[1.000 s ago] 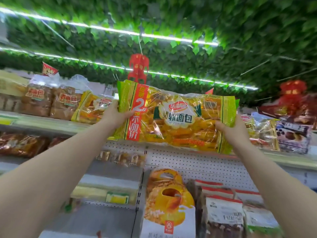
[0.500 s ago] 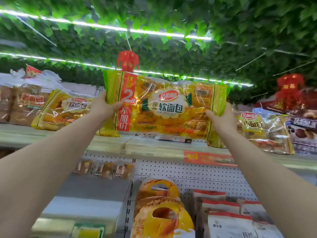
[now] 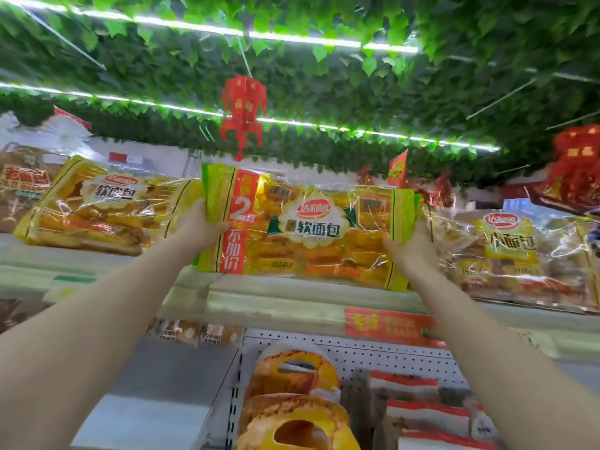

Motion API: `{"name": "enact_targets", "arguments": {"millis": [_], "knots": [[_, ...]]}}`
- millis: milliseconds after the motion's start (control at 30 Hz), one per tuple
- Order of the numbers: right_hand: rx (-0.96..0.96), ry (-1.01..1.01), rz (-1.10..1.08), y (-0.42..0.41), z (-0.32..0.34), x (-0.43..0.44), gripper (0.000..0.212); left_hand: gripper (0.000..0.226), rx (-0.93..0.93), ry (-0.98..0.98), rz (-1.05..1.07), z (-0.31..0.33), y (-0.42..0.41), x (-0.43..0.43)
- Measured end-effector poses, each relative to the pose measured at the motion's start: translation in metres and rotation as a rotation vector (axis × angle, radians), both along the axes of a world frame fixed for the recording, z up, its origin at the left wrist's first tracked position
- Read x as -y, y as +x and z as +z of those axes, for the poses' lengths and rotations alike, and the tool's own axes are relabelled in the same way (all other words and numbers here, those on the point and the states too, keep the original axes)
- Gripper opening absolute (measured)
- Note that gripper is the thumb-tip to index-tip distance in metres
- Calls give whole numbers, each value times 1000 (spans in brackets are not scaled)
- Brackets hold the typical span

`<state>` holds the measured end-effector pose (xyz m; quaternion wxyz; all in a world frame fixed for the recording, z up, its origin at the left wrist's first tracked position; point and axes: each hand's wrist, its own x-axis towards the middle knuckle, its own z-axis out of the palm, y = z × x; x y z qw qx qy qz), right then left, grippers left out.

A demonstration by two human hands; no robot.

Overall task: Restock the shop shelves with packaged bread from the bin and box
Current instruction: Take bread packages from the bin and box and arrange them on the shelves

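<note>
A long yellow-green bag of soft bread (image 3: 311,232) with a red "2" stripe stands on its long edge at the top shelf (image 3: 276,300). My left hand (image 3: 198,225) grips its left end with the thumb across the front. At the bag's right end, my right hand (image 3: 410,245) holds it the same way. The bag's bottom edge sits at the shelf's front lip, in the gap between two similar bread bags: one on the left (image 3: 104,206) and one on the right (image 3: 516,254).
Brown loaf bags (image 3: 22,186) stand at the far left of the top shelf. Below, a pegboard shelf holds round bread packs (image 3: 292,378) and white-red packets (image 3: 422,414). Red paper lanterns (image 3: 243,108) hang from a leaf-covered ceiling close above the top shelf.
Both hands carried the bread bag up and forward, from in front of the shelf edge down onto the top shelf, between the neighbouring bags. The view has tilted upward.
</note>
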<state>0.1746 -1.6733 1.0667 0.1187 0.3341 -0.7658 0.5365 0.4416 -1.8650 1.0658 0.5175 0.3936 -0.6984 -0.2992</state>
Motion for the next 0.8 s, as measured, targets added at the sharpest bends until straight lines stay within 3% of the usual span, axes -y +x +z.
{"name": "enact_targets", "arguments": {"millis": [67,167,300,367,433,500,633,733,800], "knots": [[-31,25,-38,-3,0,5,72,68,5,28,-19,0,-2,8],[-98,52,-87,-2,-4,12,77,99,82,61,-65,3,1,15],[-537,190,-242,14,-15,14,88,123,223,40,-64,-1,1,11],[-627,276,-125,26,-17,16,76,125,284,-40,-19,-7,-4,10],[-592,416,28,36,-19,20,60,126,377,-136,39,-13,-8,9],[-569,566,99,42,-20,23,45,125,476,-205,89,-19,-9,9],[-545,661,113,44,-12,27,31,115,560,-228,137,-18,-6,7],[-517,682,110,44,-10,32,28,89,614,-420,312,-17,-7,-1],[-546,634,78,44,-9,35,26,61,622,-594,234,-17,-16,-13]]}}
